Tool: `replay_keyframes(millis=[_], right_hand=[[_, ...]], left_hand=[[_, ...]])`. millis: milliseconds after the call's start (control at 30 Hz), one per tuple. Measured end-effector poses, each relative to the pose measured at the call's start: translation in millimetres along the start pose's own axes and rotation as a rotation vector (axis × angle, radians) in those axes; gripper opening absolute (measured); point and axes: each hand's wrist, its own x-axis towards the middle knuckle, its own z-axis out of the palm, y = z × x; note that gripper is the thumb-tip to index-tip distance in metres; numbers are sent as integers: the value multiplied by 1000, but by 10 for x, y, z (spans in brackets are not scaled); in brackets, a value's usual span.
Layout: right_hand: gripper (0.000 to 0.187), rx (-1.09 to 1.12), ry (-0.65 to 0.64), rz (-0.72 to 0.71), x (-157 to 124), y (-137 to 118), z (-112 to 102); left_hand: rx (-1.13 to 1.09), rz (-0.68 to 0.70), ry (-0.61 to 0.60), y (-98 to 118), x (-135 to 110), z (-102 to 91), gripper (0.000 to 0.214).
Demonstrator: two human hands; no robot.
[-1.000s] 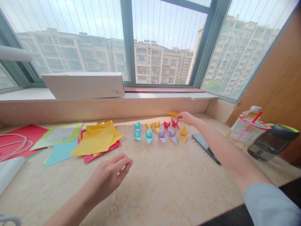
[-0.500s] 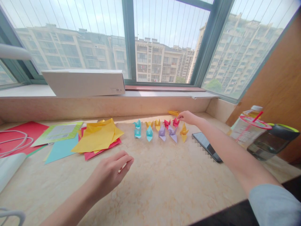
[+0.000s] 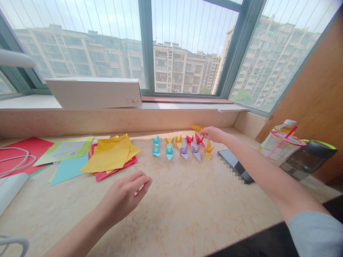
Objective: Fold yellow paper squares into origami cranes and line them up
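Note:
My right hand (image 3: 213,134) reaches to the back row of folded paper cranes, its fingertips pinched at the edge of a red paper crane (image 3: 199,140). Another red crane (image 3: 189,140) sits just left of it. Two yellow cranes (image 3: 178,141) and a blue one (image 3: 155,141) continue that row. In front stand blue cranes (image 3: 169,151), purple cranes (image 3: 196,152) and a yellow crane (image 3: 208,150). Behind my fingers lies a flat yellow folded piece (image 3: 197,127). My left hand (image 3: 132,189) hovers over the counter, fingers curled together, with nothing visible in them.
Yellow paper sheets (image 3: 109,157) over red ones lie left of the cranes, beside a blue sheet (image 3: 71,169) and a green-edged packet (image 3: 65,150). A phone (image 3: 233,165), a lidded cup (image 3: 282,148) and a dark bottle (image 3: 309,160) are at right. A white box (image 3: 93,93) rests on the sill.
The red crane at my right fingertips has turned slightly, its wings looking more spread. My right hand has barely moved; my left hand stays in place. The view has shifted a little.

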Motion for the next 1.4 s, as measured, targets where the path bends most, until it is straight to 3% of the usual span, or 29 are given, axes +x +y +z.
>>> replay_keyframes(millis=[267,1400], right_hand=[[29,-36,13,5,17,11,3],[25,-103,17,-29,-77,-10,-7]], left_hand=[[-13,-1,2,-11,-11,-1,16],[-3,14,14,-6,-14,-12,15]])
